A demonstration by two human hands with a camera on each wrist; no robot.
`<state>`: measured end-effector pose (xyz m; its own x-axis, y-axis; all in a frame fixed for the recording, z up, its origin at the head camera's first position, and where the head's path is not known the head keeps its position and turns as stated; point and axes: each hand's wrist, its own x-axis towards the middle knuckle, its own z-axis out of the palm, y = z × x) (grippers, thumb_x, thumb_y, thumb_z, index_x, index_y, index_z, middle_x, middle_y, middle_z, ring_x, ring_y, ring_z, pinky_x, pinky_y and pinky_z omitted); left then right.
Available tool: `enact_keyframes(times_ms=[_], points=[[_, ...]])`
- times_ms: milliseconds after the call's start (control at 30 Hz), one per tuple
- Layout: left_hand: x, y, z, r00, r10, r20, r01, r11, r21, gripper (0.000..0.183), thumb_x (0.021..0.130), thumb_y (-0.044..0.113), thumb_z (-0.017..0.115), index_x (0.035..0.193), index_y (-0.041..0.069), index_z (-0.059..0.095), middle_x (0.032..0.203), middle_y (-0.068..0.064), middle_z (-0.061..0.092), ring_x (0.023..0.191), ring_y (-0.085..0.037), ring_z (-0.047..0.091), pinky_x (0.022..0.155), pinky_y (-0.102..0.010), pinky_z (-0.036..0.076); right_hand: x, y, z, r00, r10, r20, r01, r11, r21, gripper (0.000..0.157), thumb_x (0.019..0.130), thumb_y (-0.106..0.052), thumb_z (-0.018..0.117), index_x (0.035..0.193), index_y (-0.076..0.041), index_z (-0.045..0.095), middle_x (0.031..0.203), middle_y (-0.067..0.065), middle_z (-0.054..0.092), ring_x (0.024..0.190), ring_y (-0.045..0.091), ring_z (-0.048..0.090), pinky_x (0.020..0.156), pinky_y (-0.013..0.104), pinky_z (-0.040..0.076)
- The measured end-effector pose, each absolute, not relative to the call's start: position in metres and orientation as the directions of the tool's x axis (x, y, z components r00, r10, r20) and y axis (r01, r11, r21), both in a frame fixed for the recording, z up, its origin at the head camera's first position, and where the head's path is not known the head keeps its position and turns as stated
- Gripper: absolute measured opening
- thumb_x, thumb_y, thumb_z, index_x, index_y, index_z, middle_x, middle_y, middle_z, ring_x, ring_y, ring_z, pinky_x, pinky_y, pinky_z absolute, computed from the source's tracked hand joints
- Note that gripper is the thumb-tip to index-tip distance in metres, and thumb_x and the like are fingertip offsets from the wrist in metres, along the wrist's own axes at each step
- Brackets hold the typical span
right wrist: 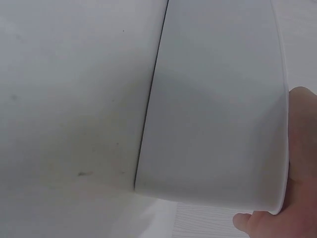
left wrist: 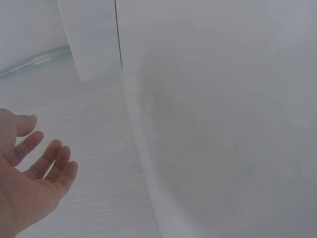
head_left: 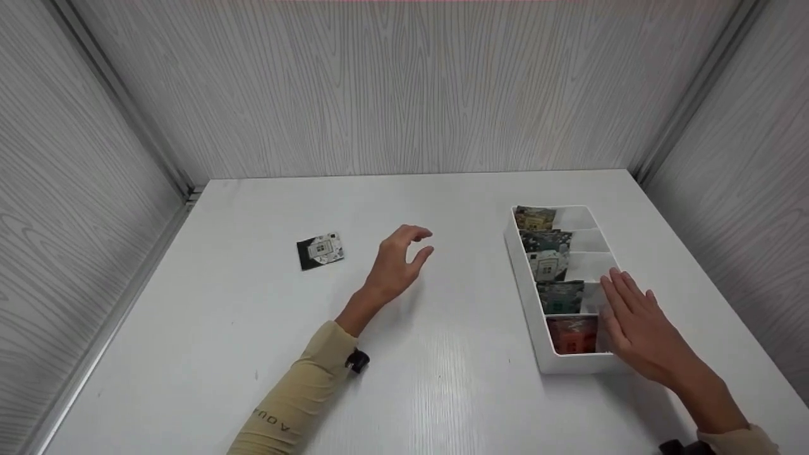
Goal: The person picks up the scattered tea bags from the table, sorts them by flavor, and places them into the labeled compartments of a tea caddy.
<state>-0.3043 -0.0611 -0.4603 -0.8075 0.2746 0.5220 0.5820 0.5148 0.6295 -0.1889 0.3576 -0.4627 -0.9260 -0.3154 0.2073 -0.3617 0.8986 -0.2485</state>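
In the head view my left hand (head_left: 395, 262) hovers over the middle of the table, thumb and fingers bent apart with nothing between them. The same hand (left wrist: 37, 178) shows empty in the left wrist view. To its left a small black-and-white packet (head_left: 320, 251) lies flat. My right hand (head_left: 644, 328) lies with straight fingers over the right rim of a white divided box (head_left: 528, 303); in the right wrist view it is beside the box wall (right wrist: 213, 114). Inside the box are a yellow packet (head_left: 535, 218), a white packet (head_left: 548, 265), a green packet (head_left: 561, 297) and a red packet (head_left: 574, 335).
A dark patterned packet (head_left: 546, 241) sits in the compartment behind the white one. The white table (head_left: 436, 392) is bounded by a grey wood-grain back panel (head_left: 404, 95) and side panels at left and right.
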Motion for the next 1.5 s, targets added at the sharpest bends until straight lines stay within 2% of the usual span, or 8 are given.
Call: enact_keyframes(times_ms=[367,567,633,900,1133,1500], points=[[-0.307,-0.105,-0.460,-0.824,0.190,0.535,0.539,0.557,0.632,0.025,0.101,0.013,0.067,0.125,0.005,0.067,0.121,-0.009,0.067,0.113,-0.022,0.062,0.099,-0.036,0.049,-0.188,0.352,-0.459,-0.938,-0.284,0.198,-0.331,0.901,-0.279,0.062,0.111,-0.031,0.037,0.160,0.004,0.023,0.166,0.028,0.015,0.155,0.043,0.009,0.119,0.067,0.002],[-0.312,-0.121,-0.458,-0.824,0.165,0.542,0.526,0.579,0.623,0.026,0.100,0.012,0.068,0.124,0.004,0.067,0.121,-0.009,0.067,0.113,-0.022,0.061,0.099,-0.034,0.048,-0.187,0.350,-0.462,-0.939,-0.277,0.206,-0.326,0.908,-0.263,0.062,0.111,-0.032,0.037,0.160,0.005,0.023,0.166,0.028,0.017,0.154,0.043,0.010,0.119,0.068,0.004],[-0.315,-0.127,-0.458,-0.824,0.154,0.546,0.521,0.587,0.620,0.026,0.100,0.012,0.069,0.124,0.004,0.067,0.121,-0.010,0.067,0.113,-0.026,0.062,0.099,-0.035,0.048,-0.187,0.351,-0.463,-0.937,-0.279,0.212,-0.328,0.910,-0.253,0.062,0.111,-0.031,0.037,0.160,0.004,0.023,0.166,0.027,0.017,0.155,0.042,0.010,0.118,0.068,0.006],[-0.322,-0.155,-0.450,-0.824,0.115,0.555,0.498,0.615,0.612,0.025,0.100,0.010,0.068,0.123,0.001,0.068,0.119,-0.014,0.066,0.111,-0.028,0.061,0.097,-0.040,0.049,-0.186,0.350,-0.466,-0.926,-0.285,0.248,-0.344,0.907,-0.243,0.061,0.111,-0.029,0.039,0.160,0.003,0.024,0.167,0.025,0.017,0.155,0.039,0.010,0.120,0.064,0.005],[-0.327,-0.170,-0.442,-0.846,0.069,0.528,0.444,0.639,0.628,0.026,0.099,0.009,0.069,0.124,-0.001,0.066,0.120,-0.016,0.066,0.113,-0.029,0.061,0.098,-0.042,0.049,-0.187,0.350,-0.468,-0.912,-0.275,0.304,-0.348,0.911,-0.221,0.059,0.110,-0.027,0.042,0.159,0.002,0.029,0.166,0.024,0.023,0.154,0.040,0.016,0.121,0.062,0.008],[-0.334,-0.190,-0.442,-0.879,0.036,0.475,0.369,0.682,0.631,0.029,0.099,0.012,0.070,0.126,0.002,0.066,0.122,-0.013,0.064,0.114,-0.028,0.060,0.100,-0.042,0.048,-0.187,0.349,-0.469,-0.906,-0.278,0.321,-0.356,0.908,-0.219,0.058,0.109,-0.026,0.044,0.158,0.003,0.033,0.164,0.025,0.027,0.153,0.040,0.020,0.121,0.061,0.009]])
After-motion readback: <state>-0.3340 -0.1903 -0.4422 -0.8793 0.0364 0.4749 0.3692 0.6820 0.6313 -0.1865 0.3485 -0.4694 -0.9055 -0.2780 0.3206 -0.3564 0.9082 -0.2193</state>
